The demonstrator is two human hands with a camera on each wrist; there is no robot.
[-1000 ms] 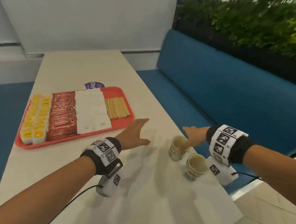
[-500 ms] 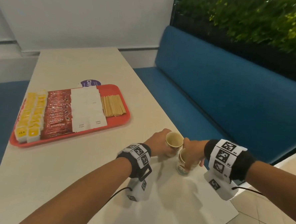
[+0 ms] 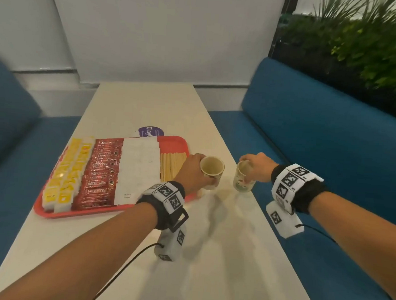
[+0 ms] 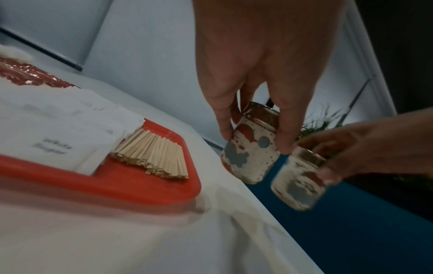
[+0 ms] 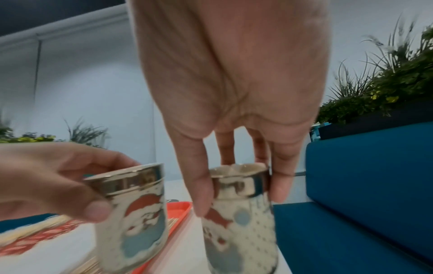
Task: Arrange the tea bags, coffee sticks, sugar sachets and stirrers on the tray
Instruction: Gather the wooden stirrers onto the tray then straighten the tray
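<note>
A red tray (image 3: 84, 213) lies on the left half of the table. It carries rows of yellow tea bags (image 3: 68, 176), red coffee sticks (image 3: 100, 174), white sugar sachets (image 3: 138, 169) and wooden stirrers (image 3: 171, 166) (image 4: 154, 155). My left hand (image 3: 192, 172) (image 4: 257, 74) grips a printed paper cup (image 3: 212, 168) (image 4: 250, 157) by its sides, just off the tray's right edge. My right hand (image 3: 258, 165) (image 5: 234, 92) grips a second printed paper cup (image 3: 242, 182) (image 5: 241, 231) from above at the rim. Both cups look raised a little off the tabletop, upright and a short gap apart.
A purple round sticker (image 3: 151, 132) lies behind the tray. The pale table (image 3: 220, 267) is flanked by a blue bench on the right (image 3: 331, 146) and one on the left (image 3: 8, 126). Plants (image 3: 372, 44) stand behind the right bench.
Both hands reached to the two cups near the table's right edge and took hold of them. They have carried the cups forward, up beside the tray.
</note>
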